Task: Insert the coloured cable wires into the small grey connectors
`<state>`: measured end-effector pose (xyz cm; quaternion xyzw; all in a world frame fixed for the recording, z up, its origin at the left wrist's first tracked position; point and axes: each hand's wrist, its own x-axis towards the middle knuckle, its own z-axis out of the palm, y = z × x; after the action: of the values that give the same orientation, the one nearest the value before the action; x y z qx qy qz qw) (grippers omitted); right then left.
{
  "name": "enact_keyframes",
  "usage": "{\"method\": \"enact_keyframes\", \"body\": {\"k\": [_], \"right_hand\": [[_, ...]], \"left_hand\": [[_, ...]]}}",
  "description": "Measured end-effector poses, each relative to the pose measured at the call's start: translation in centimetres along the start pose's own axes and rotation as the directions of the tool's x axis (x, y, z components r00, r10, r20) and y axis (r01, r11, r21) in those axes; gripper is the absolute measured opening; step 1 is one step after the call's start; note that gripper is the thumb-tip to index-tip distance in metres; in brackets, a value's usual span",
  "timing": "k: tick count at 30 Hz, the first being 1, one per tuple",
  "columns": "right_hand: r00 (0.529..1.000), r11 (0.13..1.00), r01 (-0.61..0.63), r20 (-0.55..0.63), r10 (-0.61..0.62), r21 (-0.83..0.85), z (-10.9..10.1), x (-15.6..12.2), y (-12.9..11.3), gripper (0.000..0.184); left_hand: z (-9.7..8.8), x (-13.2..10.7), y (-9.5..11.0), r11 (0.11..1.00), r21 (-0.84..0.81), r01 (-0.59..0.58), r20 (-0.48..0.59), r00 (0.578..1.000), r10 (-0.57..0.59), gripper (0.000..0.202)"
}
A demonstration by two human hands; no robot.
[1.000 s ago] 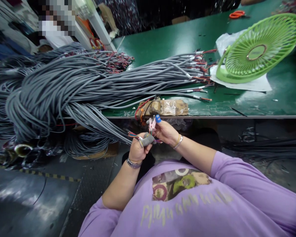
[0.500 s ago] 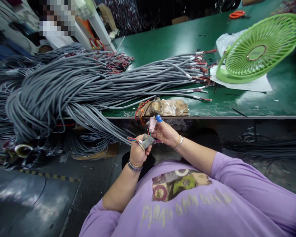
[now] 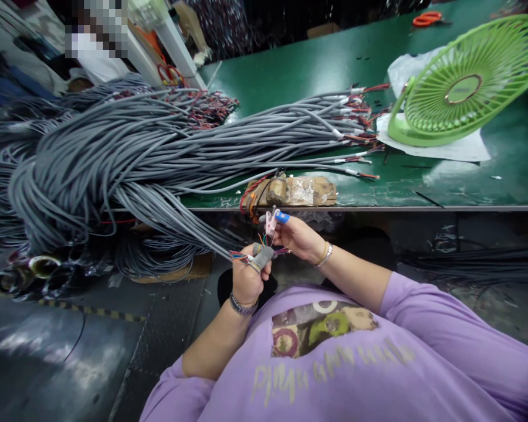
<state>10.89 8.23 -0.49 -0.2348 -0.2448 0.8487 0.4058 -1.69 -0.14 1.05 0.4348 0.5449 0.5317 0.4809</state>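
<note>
My left hand (image 3: 247, 278), grey wrapping round its fingers, is closed on the end of a grey cable. Fanned coloured wires (image 3: 264, 239) stick out past these fingers. My right hand (image 3: 300, 239) has a blue cover (image 3: 283, 217) on one digit. Its fingers are closed round a small pinkish-white piece (image 3: 270, 224), held upright just above the wires; its exact kind is unclear. The two hands are close together in front of the table edge. Grey cables (image 3: 180, 225) run from the pile down to my left hand.
A large heap of grey cables (image 3: 92, 140) covers the left of the green table (image 3: 264, 76). A wooden block with a taped top (image 3: 308, 191) sits at the near edge. Farther right stand a green fan (image 3: 466, 88) and orange-handled scissors (image 3: 426, 19). Another person (image 3: 99, 55) is at back left.
The pinkish-white piece in my right hand has turned slightly, and the wires below it are more spread. Both hands stay nearly in place.
</note>
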Motion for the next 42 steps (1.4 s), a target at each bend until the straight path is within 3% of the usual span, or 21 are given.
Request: {"method": "enact_keyframes", "body": {"k": [7, 13, 24, 42], "right_hand": [[1.0, 1.0, -0.012, -0.007, 0.012, -0.028, 0.2, 0.0, -0.1, 0.04], [0.999, 0.999, -0.025, -0.032, 0.026, 0.023, 0.2, 0.5, 0.1, 0.039], [0.996, 0.982, -0.006, -0.083, 0.022, 0.189, 0.6, 1.2, 0.3, 0.027], [0.998, 0.986, 0.048, -0.045, -0.041, 0.162, 0.8, 1.0, 0.3, 0.035]], "left_hand": [[0.2, -0.8, 0.3, 0.997, 0.026, -0.074, -0.028, 0.997, 0.074, 0.035], [0.3, 0.1, 0.1, 0.999, -0.025, -0.025, -0.061, 0.998, 0.023, 0.032], [0.6, 0.7, 0.1, 1.0, 0.011, 0.016, -0.004, 1.0, -0.016, 0.036], [0.8, 1.3, 0.2, 0.997, 0.037, 0.07, 0.007, 0.998, -0.07, 0.035]]}}
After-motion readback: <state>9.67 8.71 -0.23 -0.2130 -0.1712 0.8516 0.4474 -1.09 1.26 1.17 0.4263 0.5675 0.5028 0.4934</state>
